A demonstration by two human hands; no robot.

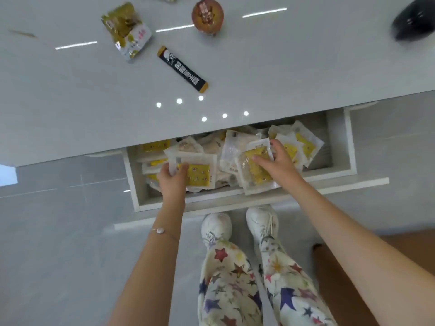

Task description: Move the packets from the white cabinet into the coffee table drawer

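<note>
The coffee table drawer (339, 147) stands pulled out below the table top, filled with several white and yellow packets (303, 144). My left hand (173, 182) reaches into the drawer's left half and pinches the corner of a white packet with a yellow label (200, 175). My right hand (280, 161) lies over the middle of the pile, fingers curled around a clear packet with yellow contents (255, 175). The white cabinet is out of view.
On the glossy grey table top (282, 67) lie a gold and white snack bag (127, 29), a black stick sachet (182, 69), a round brown cup (207, 16) and a dark object (414, 22) at the far right. My white shoes (240, 227) stand just before the drawer front.
</note>
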